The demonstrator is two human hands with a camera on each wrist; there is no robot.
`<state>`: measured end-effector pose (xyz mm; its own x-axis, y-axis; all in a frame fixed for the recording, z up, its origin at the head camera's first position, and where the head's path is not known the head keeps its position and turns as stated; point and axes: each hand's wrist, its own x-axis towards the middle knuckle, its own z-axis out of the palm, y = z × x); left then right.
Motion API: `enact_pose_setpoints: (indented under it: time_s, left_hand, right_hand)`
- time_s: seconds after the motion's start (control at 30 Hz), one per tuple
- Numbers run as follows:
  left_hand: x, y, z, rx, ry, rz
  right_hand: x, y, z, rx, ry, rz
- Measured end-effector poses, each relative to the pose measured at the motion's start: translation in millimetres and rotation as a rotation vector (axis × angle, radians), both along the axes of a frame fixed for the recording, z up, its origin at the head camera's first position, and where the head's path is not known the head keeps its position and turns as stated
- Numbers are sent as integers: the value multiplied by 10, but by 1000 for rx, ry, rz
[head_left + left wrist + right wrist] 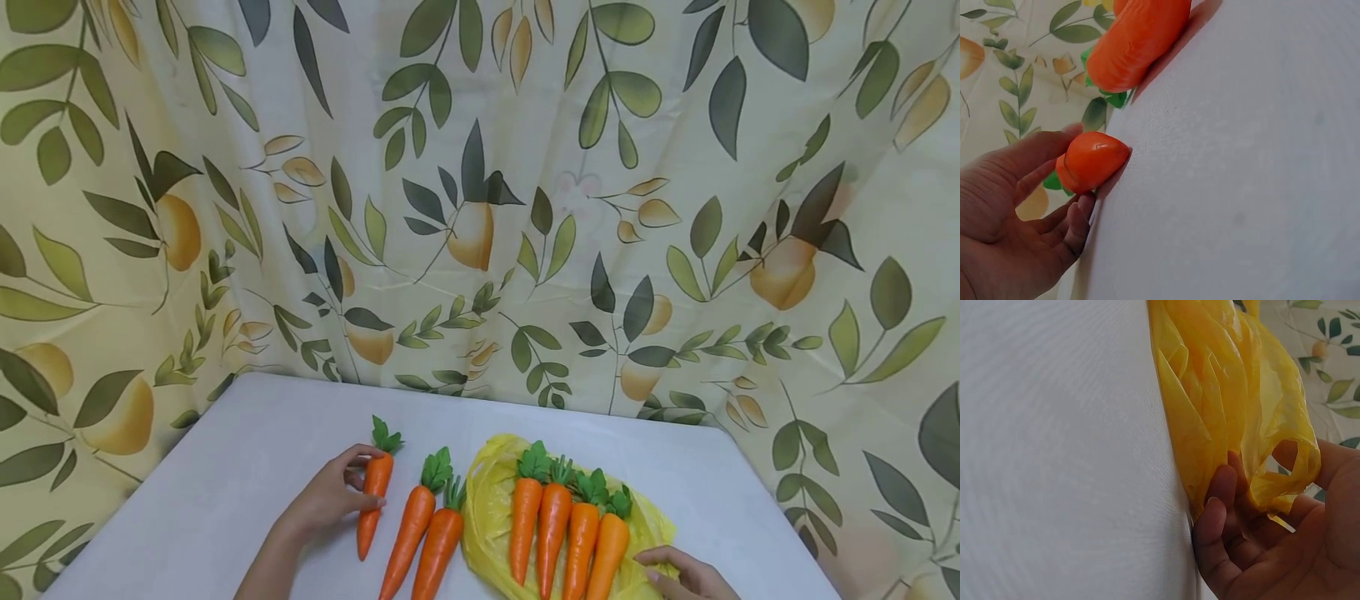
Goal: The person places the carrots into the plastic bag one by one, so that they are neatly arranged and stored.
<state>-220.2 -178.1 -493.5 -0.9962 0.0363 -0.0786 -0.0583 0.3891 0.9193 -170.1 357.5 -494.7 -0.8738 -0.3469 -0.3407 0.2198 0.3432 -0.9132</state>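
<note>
My left hand [326, 498] holds an orange carrot [377, 475] with a leafy green top, thumb on one side and fingers on the other. In the left wrist view that carrot [1099, 159] shows tip-first, its point close to the tabletop. Two more carrots, one [408, 533] beside the other [438, 550], lie just right of it. Several carrots [553, 525] lie side by side on an opened yellow plastic bag [487, 533], leaves pointing away from me. My right hand [690, 575] grips the bag's right edge, with thin plastic [1210, 394] between thumb and curled fingers.
The table [285, 425] has a white cover and a straight far edge. Behind it and along both sides hangs a curtain [480, 250] printed with leaves and fruit.
</note>
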Motion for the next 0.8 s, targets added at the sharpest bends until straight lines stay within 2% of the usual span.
enact_pose_setpoints:
  time_s: [0.23,0.53,0.8]
  left_hand:
    - [22,4,-10,-10,7,33]
    - [11,56,-11,-13,2,43]
    - [1,76,-5,-24,4,44]
  right_hand:
    - [9,-22,17,-11,14,14]
    - [37,-17,39,-16,7,1]
    - [29,-20,47,66,59,-6]
